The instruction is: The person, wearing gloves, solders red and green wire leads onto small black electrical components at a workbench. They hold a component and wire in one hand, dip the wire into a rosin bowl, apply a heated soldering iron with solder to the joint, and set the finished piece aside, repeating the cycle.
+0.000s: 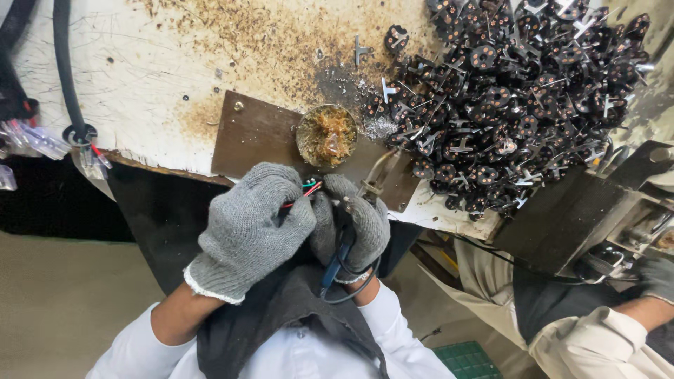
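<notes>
Just below the round tin [326, 135], the left hand [251, 228] pinched the coloured wires [307, 188], their ends pointing right toward the right hand [353, 223], which gripped a blue-handled soldering iron [340, 245], almost touching.

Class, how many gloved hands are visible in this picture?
3: left hand and right hand together at centre; a co-worker's dark-gloved hand at the right edge. Others may be hidden.

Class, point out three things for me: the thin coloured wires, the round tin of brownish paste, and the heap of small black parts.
Coloured wires [309, 189], head view, on the red strand between the gloves.
Round tin [326, 135], head view, on the paste inside.
Heap of black parts [512, 98], head view, on the pile's middle.
</notes>
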